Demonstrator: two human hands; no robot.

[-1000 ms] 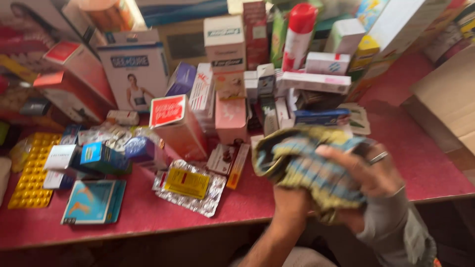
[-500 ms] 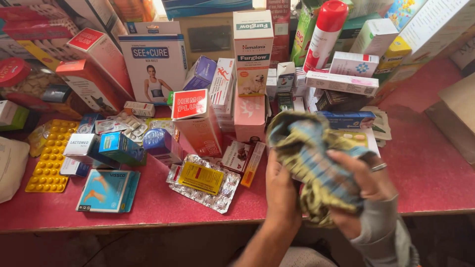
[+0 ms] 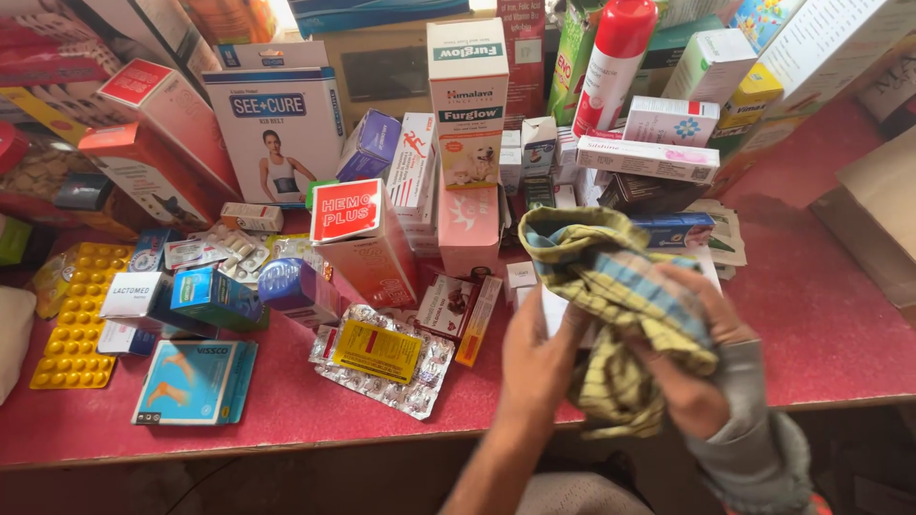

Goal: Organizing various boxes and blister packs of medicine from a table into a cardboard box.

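While bunched, cloth between hands (both gripping).

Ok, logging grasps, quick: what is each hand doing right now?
Left hand: closed on the checked cloth, seemingly with a small white box.
Right hand: closed on the same cloth.

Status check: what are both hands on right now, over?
Both hands, left hand and right hand, gripping checked cloth. Cloth bunched above red counter. Medicine boxes crowd behind.
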